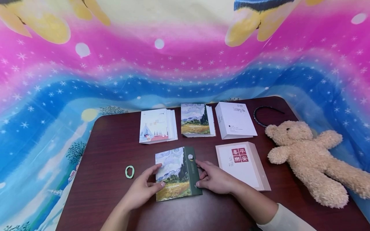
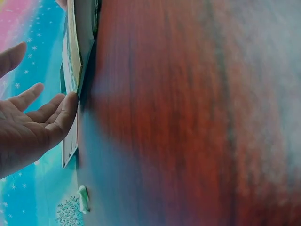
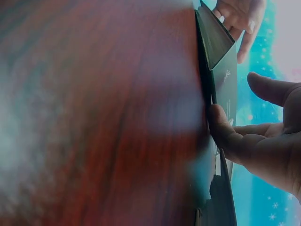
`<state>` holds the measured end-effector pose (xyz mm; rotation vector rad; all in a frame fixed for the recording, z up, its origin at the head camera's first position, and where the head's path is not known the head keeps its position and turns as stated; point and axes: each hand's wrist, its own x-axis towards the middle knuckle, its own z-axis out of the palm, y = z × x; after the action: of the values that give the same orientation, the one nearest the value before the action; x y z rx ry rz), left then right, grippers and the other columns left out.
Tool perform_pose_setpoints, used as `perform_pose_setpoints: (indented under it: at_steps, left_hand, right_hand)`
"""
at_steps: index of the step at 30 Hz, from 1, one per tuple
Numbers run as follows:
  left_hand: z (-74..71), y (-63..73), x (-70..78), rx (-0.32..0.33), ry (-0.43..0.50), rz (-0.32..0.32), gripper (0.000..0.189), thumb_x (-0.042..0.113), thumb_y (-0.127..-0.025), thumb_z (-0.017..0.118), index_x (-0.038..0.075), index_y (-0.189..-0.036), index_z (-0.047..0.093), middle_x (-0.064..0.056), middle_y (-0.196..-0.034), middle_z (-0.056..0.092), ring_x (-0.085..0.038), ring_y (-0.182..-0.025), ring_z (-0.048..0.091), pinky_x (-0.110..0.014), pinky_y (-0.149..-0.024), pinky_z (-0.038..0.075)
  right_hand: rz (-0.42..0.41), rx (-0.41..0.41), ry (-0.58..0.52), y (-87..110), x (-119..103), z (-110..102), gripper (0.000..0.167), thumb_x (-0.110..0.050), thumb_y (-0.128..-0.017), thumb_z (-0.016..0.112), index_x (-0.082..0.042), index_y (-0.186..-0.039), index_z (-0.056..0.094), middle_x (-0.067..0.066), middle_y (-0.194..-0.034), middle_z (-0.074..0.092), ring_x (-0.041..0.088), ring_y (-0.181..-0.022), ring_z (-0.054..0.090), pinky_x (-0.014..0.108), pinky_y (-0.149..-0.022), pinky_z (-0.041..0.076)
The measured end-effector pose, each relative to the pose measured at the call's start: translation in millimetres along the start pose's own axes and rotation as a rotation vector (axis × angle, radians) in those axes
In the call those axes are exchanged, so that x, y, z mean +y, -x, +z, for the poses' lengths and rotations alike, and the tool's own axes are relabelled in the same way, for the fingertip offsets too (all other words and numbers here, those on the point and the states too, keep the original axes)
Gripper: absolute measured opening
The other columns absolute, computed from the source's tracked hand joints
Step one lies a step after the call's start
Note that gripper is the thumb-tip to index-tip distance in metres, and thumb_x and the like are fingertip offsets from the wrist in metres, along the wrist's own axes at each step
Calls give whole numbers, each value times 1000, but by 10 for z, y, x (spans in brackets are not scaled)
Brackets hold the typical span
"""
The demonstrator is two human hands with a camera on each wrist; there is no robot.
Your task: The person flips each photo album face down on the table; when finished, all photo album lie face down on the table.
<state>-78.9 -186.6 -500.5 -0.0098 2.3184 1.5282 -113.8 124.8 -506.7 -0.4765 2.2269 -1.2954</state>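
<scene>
A photo album (image 1: 172, 173) with a painted landscape cover and dark green spine lies near the table's front middle. At its left edge is my left hand (image 1: 144, 186), fingers spread; in the left wrist view a fingertip (image 2: 71, 99) meets the album's lower edge while the thumb stands away. Beside the green spine (image 3: 225, 77) is my right hand (image 1: 216, 178), loosely bent. One right fingertip (image 3: 216, 113) touches the spine low down in the right wrist view, its thumb raised clear. Neither hand wraps round the album.
Behind stand a white tent-picture album (image 1: 154, 126), a second landscape album (image 1: 195, 120) and a white album (image 1: 235, 120). A red-stamped album (image 1: 240, 165) lies right of my hand. A teddy bear (image 1: 306, 160), black headband (image 1: 258, 121) and green hair tie (image 1: 129, 172) are also on the table.
</scene>
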Motion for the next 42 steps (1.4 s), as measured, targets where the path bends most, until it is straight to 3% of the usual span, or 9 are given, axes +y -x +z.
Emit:
perform_pose_setpoints:
  at_steps: [9,15,23,36,42]
  left_hand:
    - [-10,-35,26,15,-14,1,69,18,-92,80,11,-153,50,-26,-146,52,-32,-113,67,-34,-83,59]
    - [-24,-70,39,23,-19,14,69,19,-92,81,12,-153,50,-16,-147,56,-33,-134,55,-33,-90,56]
    - [-50,-87,51,22,-32,48,68,21,-93,79,10,-153,49,-11,-148,57,-33,-138,51,-53,-107,45]
    - [-87,-141,4,-11,39,30,69,19,-96,77,8,-155,45,-11,-153,53,-35,-141,48,-48,-106,48]
    - [-90,-173,5,-2,55,6,68,17,-95,77,10,-156,45,-8,-153,53,-33,-141,49,-45,-105,49]
  right_hand:
    - [-7,-26,-58,26,27,-17,84,-14,-93,78,7,-159,30,20,-139,50,19,-103,67,25,-81,57]
    - [-15,-28,-70,32,25,-23,84,-14,-94,78,8,-159,30,21,-140,49,23,-105,67,24,-82,57]
    - [-25,-31,-66,39,37,-9,84,-16,-94,78,7,-159,30,20,-140,48,24,-107,65,24,-84,57]
    - [-34,-22,-2,76,16,10,87,-21,-93,78,3,-161,30,18,-138,49,23,-108,63,27,-85,56]
    - [-39,-34,18,89,0,9,89,-23,-93,79,2,-161,28,15,-131,52,21,-106,63,27,-85,55]
